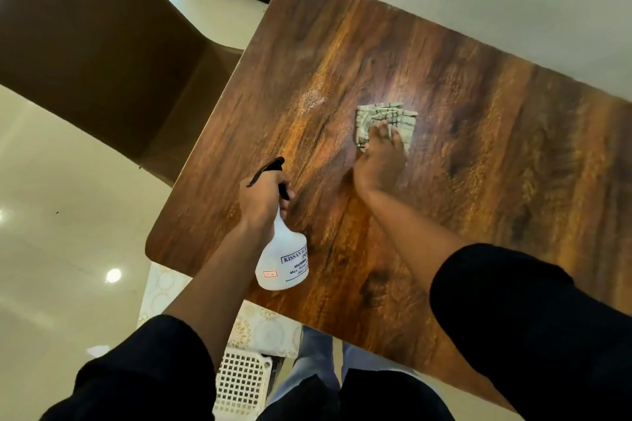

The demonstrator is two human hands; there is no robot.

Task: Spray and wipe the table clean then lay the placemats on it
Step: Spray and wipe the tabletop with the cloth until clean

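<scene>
My left hand (261, 196) grips the spray bottle (282, 255) above the table (478, 147); my right hand (381, 161), fingers extended, presses the cloth (383, 116) at the table's centre.

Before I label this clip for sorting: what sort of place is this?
Probably a dining area in a home or eatery: a wood-grain table with a brown chair drawn up to it, glossy tiled floor, and patterned placemats waiting below the table edge.
</scene>
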